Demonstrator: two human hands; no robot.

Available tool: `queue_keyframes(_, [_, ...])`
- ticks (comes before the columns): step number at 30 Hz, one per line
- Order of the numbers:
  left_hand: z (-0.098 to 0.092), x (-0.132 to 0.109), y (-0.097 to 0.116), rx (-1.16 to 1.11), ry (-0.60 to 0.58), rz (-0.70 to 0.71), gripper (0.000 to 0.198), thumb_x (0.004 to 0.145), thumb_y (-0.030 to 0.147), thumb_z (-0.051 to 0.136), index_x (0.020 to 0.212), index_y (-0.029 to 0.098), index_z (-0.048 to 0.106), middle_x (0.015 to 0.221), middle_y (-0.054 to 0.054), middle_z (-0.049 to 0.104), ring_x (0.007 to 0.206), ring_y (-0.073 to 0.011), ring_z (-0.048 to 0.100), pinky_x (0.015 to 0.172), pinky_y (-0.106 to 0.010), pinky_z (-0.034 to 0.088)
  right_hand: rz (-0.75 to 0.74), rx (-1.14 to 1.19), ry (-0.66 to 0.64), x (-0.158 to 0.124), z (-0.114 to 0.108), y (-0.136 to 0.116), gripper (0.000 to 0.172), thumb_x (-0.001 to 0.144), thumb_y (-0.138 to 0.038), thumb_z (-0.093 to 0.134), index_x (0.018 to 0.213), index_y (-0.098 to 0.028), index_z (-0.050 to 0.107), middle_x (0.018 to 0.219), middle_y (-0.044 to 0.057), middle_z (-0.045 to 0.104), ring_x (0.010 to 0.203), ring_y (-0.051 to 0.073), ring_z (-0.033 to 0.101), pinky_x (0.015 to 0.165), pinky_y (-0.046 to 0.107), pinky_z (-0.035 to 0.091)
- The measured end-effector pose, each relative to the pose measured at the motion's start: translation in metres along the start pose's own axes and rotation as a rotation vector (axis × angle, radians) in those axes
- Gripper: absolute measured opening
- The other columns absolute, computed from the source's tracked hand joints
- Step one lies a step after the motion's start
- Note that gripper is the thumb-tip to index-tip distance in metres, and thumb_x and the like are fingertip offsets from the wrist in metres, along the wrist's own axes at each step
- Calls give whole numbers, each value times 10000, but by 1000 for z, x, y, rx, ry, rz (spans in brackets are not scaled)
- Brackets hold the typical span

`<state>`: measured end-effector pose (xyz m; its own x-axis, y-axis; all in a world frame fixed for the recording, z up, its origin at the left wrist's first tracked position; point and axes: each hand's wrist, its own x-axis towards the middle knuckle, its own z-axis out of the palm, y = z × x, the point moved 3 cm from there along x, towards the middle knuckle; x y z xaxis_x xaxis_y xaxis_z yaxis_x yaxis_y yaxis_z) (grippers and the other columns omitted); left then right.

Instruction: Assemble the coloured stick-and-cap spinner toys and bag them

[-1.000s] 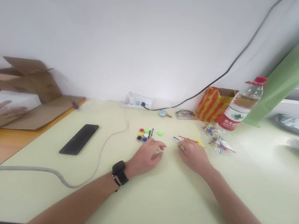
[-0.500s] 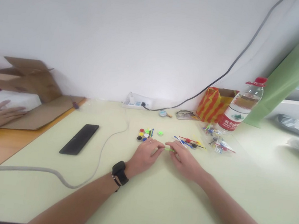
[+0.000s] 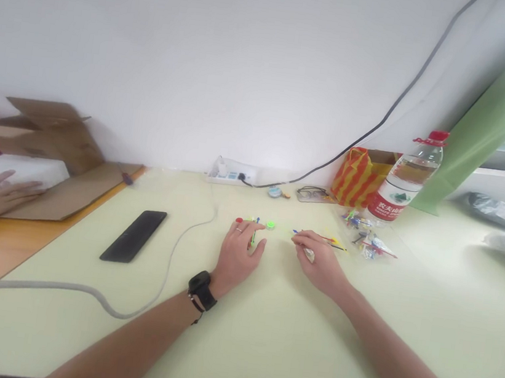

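My left hand [image 3: 240,254] is over the small coloured discs, thumb and forefinger apart, and covers most of them. A red disc [image 3: 239,220] shows past its fingers. Beside the forefinger stand or lie small coloured arrow-shaped sticks [image 3: 253,237], green and blue among them. A bright green disc [image 3: 270,225] sits just beyond the fingertips. To the right, my right hand [image 3: 317,261] has its fingers pinched together; a bit of white shows under them, too small to name. Loose coloured arrow sticks [image 3: 336,244] lie partly hidden behind this hand.
A clear bag of coloured parts [image 3: 369,241] lies beside a large water bottle [image 3: 394,192] and a striped bag [image 3: 357,178]. Left are a black phone [image 3: 133,235], a grey cable [image 3: 167,264], and another person's hand [image 3: 0,193] on a white box. A power strip [image 3: 231,172] is at the wall.
My hands have moved apart. The thin green piece between their fingertips is gone from there. My left hand has shifted forward over the discs, its thumb opening away from the forefinger.
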<state>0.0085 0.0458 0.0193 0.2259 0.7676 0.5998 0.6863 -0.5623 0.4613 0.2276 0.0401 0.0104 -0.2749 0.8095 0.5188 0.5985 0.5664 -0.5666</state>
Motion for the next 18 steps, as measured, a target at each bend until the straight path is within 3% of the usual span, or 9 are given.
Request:
queue_keyframes(4, [1,0,2,-4,-16,5,196,930,205,601,1119,252,610,1085,-47,687,1015,-264,605,1018,-475,459,20,-16,9,0,0,4,235,918,-177,510,1041,-211,707,1129,121,689,996,258,691,904,423,562])
queue_keyframes(11, [4,-2,1,0,-60,6,102,911,188,612,993,248,622,1012,-26,712,963,-254,603,1008,-475,458,60,-80,-22,-4,6,8,246,921,-208,550,1096,-187,722,1231,139,702,1226,315,628,1046,506,500])
queue_keyframes(18, [4,-2,-1,-2,-73,16,86,910,178,614,956,248,632,982,-25,717,997,-259,605,987,-459,463,54,-78,3,-3,6,8,271,931,-247,570,1148,-183,719,1248,145,698,1174,300,662,1022,485,529])
